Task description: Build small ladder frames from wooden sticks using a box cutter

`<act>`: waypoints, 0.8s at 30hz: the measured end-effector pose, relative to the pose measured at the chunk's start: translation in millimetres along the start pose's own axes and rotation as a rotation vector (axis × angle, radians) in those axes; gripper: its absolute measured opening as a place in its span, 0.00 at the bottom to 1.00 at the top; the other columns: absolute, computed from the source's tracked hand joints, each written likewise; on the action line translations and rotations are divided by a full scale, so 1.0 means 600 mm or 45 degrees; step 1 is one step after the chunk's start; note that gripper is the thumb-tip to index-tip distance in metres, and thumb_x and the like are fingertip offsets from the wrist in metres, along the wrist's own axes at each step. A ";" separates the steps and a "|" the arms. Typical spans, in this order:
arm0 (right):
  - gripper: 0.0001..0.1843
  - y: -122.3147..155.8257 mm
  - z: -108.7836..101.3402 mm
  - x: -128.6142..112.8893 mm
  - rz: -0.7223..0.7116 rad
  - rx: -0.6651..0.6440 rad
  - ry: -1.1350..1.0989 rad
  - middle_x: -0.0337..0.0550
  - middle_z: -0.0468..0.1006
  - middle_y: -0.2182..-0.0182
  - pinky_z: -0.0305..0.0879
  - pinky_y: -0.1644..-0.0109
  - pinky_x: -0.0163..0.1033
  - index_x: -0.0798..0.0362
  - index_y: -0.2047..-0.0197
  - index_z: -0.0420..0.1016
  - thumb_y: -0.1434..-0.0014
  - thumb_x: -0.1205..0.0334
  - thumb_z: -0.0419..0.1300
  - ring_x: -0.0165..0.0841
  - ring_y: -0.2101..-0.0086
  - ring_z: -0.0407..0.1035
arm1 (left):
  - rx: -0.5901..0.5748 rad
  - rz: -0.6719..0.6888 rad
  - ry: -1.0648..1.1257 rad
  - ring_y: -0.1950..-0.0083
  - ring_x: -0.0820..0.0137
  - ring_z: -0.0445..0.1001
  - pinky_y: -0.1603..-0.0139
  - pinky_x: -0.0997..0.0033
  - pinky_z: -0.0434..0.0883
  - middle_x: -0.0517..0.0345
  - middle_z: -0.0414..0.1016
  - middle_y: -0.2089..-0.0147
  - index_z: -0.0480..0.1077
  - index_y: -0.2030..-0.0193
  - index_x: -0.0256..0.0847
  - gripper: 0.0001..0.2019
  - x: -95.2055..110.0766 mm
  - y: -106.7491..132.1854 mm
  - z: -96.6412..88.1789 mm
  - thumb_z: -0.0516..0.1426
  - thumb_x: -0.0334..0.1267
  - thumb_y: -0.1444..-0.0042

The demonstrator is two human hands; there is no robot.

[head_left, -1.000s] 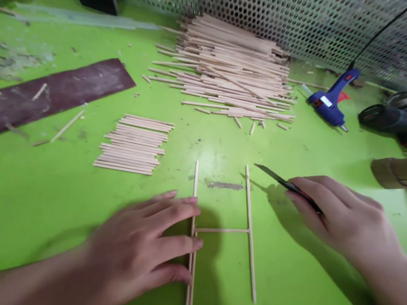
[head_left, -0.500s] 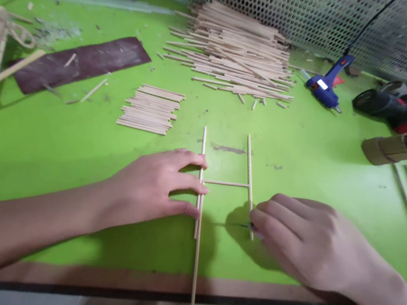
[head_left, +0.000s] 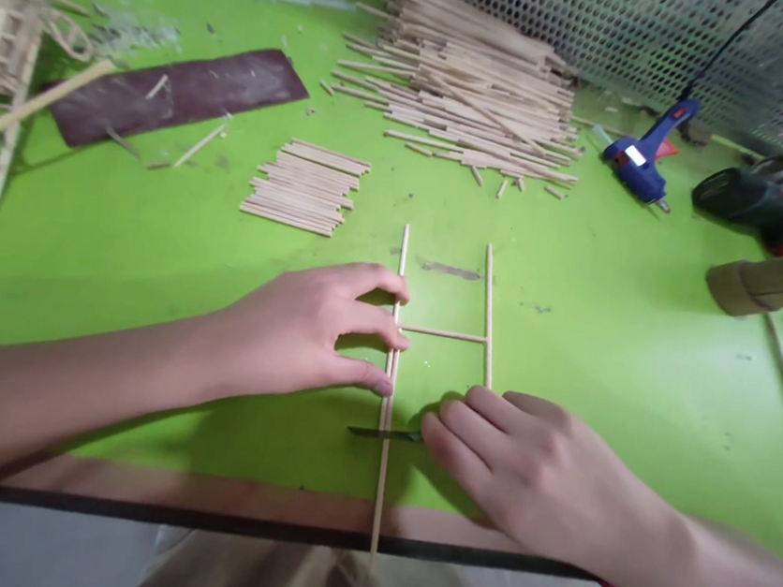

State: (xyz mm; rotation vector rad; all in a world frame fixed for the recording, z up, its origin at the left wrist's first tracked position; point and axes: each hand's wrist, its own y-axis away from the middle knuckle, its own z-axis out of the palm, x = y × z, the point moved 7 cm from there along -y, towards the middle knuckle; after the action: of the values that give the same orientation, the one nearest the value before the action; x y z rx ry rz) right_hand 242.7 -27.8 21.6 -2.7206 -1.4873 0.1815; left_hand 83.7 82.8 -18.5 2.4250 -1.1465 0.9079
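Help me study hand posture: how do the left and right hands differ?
The left hand is spread over thin sticks; the right hand is curled around a knife. The left hand lies farther from the table's near edge than the right hand. Both are bare.

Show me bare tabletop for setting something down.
Mostly bare: between the H-shape's right stick and the brown tube; also between the maroon strip and the left forearm. Crowded: the back, under the long-stick pile.
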 end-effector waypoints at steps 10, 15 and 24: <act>0.15 0.001 -0.008 0.004 0.016 0.004 -0.058 0.39 0.78 0.66 0.54 0.70 0.45 0.54 0.58 0.77 0.23 0.71 0.50 0.35 0.69 0.64 | -0.002 0.034 -0.021 0.36 0.53 0.77 0.36 0.48 0.79 0.56 0.73 0.29 0.85 0.49 0.54 0.20 0.005 0.006 -0.003 0.59 0.63 0.30; 0.18 0.001 -0.012 0.006 0.024 0.034 -0.062 0.39 0.79 0.66 0.55 0.70 0.45 0.54 0.58 0.78 0.23 0.72 0.48 0.35 0.70 0.64 | 0.034 0.101 -0.060 0.39 0.54 0.79 0.43 0.52 0.82 0.56 0.75 0.30 0.85 0.50 0.55 0.22 0.007 0.006 -0.003 0.59 0.66 0.31; 0.15 0.005 -0.010 0.002 -0.008 0.074 -0.034 0.41 0.83 0.62 0.58 0.68 0.45 0.56 0.56 0.79 0.23 0.72 0.51 0.35 0.68 0.67 | 0.025 0.095 -0.013 0.36 0.54 0.78 0.40 0.53 0.80 0.54 0.75 0.30 0.86 0.49 0.54 0.22 0.002 0.005 -0.002 0.59 0.65 0.31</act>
State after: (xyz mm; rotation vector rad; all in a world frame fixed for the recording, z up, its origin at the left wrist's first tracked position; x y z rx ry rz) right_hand 246.5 -28.3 27.0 -2.6785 -1.4730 0.2573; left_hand 81.6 80.7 -16.9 2.4194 -1.2451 0.9338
